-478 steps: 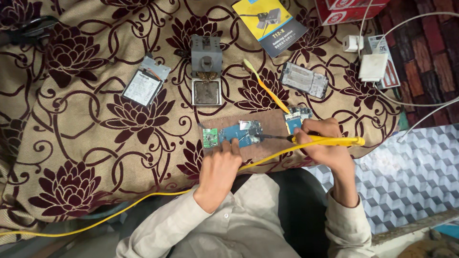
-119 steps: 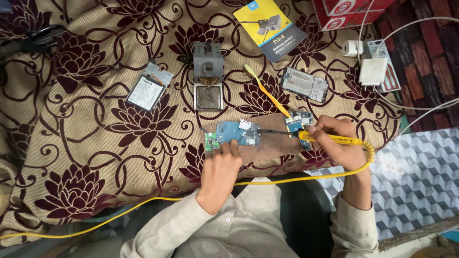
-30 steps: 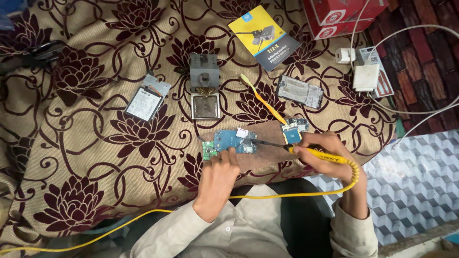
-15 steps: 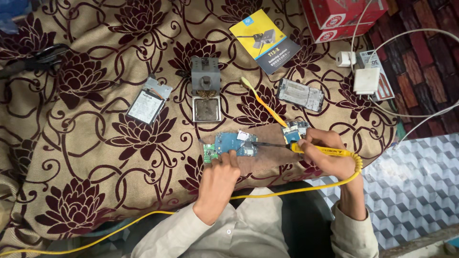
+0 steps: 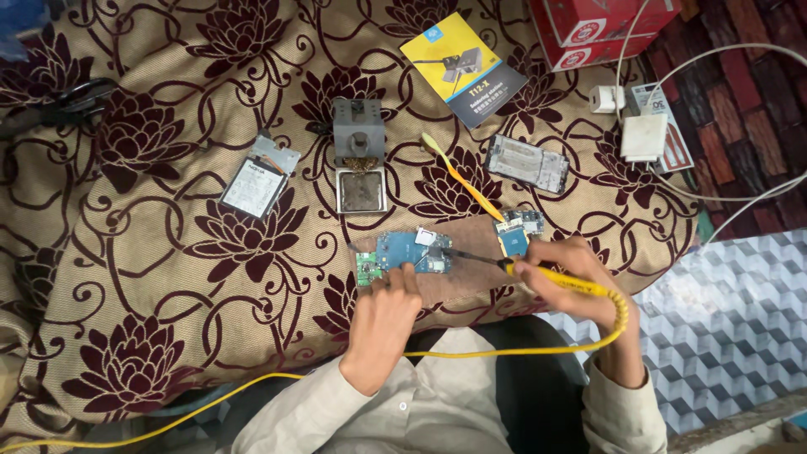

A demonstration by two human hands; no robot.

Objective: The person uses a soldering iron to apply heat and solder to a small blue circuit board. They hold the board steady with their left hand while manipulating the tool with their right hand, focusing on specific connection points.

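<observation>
Blue circuit board (image 5: pixel 412 250): flat on a brown mat (image 5: pixel 458 282), near the front edge of the floral-cloth bench (image 5: pixel 168 252). Left hand (image 5: pixel 382 324): fingers pressed on the board's near edge, pinning it. Right hand (image 5: pixel 567 277), right of the board: fingers clenched around a yellow soldering iron (image 5: pixel 555 276), its dark tip touching the board's right end. Small second board (image 5: pixel 517 234): just right of the board. Grey iron stand (image 5: pixel 360 160): behind the board, apart. Open cloth lies left of the board.

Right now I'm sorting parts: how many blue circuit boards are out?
2: the larger blue board under the left hand's fingers, the smaller blue board just above the right hand. Others may be hidden.
</observation>
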